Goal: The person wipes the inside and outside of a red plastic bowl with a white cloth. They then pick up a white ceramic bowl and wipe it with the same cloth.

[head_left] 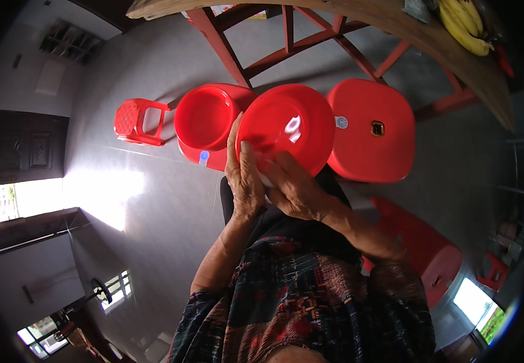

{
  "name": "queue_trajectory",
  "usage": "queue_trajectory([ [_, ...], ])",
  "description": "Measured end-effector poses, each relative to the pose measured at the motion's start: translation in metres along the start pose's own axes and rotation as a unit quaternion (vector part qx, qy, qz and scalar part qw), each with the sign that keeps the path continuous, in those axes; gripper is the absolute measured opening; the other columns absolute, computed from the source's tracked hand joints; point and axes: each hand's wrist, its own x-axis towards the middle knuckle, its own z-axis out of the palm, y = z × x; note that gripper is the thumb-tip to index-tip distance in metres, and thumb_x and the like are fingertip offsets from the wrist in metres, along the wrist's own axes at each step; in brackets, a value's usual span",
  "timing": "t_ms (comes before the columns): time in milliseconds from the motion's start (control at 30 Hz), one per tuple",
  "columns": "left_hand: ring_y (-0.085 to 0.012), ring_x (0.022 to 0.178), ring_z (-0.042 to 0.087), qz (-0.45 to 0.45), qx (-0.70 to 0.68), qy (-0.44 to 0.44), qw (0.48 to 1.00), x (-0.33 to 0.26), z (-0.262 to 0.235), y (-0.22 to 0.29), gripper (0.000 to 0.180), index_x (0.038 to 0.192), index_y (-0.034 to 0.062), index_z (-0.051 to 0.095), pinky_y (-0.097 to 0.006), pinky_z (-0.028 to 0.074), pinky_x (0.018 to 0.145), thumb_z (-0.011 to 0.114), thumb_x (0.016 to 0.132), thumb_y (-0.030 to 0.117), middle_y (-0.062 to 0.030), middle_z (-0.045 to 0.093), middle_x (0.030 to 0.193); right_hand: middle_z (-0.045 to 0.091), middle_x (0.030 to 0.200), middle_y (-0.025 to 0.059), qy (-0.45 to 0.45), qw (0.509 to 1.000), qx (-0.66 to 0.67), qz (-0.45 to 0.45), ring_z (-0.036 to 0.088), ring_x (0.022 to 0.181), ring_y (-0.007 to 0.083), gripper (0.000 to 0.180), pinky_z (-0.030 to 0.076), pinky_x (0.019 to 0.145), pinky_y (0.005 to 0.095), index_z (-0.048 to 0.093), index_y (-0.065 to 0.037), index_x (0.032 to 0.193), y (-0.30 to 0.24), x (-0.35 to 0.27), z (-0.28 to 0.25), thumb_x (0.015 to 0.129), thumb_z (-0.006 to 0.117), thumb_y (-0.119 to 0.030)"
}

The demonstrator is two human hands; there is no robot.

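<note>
By two broad stools (374, 148) | two red basins (283, 121) | left fingers (234, 140) — gripping one rim | right fingers (287, 168) — grip unclear

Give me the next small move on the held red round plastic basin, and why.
Probably slide the right hand a little along the rim of the red round plastic basin: that hand sits at its near edge, while the left hand steadies its left side.

No words or numbers can be read. A small pale sticker (341, 122) is on the red stool (389, 157) right of the big red bowl (286, 130). A small blue sticker (204, 158) is on the other stool (219, 159), left of that bowl.
</note>
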Motion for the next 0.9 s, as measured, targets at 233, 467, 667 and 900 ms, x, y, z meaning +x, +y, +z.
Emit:
queue_trajectory([
  [233,-0.02,0.116,0.05,-0.026,0.035,-0.104,0.994,0.019,-0.012,0.012,0.05,0.14,0.0067,0.037,-0.032,0.039,0.098,0.049,0.097,0.029,-0.013,0.053,0.127,0.056,0.1,0.0057,-0.053,0.95,-0.254,-0.174,0.056,0.077,0.023,0.036,0.047,0.071,0.0389,0.054,-0.008,0.104,0.022,-0.014,-0.026,0.072,0.067,-0.017],
  [467,-0.0241,0.122,0.044,-0.018,-0.06,-0.028,0.998,-0.014,0.005,-0.018,0.081,0.147,0.0107,0.018,-0.037,0.038,0.102,0.067,0.084,0.02,-0.017,0.041,0.136,0.057,0.083,0.0054,0.142,0.952,-0.235,-0.133,0.056,0.07,0.0226,0.023,0.047,0.061,0.0373,0.06,-0.008,0.096,0.016,-0.011,0.009,0.074,0.063,-0.012],
  [667,-0.0217,0.12,0.045,-0.05,-0.129,0.052,0.989,-0.027,-0.002,-0.045,0.062,0.146,0.0102,0.023,-0.035,0.039,0.1,0.05,0.094,0.027,-0.0156,0.043,0.136,0.058,0.095,0.0107,0.013,0.998,-0.014,-0.062,0.056,0.088,0.0313,0.035,0.046,0.075,0.0406,0.06,-0.007,0.105,0.014,-0.009,0.003,0.071,0.068,-0.013],
  [900,-0.0242,0.119,0.047,-0.001,-0.083,0.026,0.996,-0.016,0.005,-0.011,0.059,0.143,0.0084,0.03,-0.037,0.039,0.1,0.048,0.095,0.038,-0.0153,0.045,0.134,0.057,0.103,0.0097,-0.066,0.914,-0.37,-0.152,0.053,0.102,0.0299,0.033,0.043,0.085,0.0418,0.058,-0.008,0.107,0.057,-0.01,-0.041,0.077,0.061,-0.02],
])
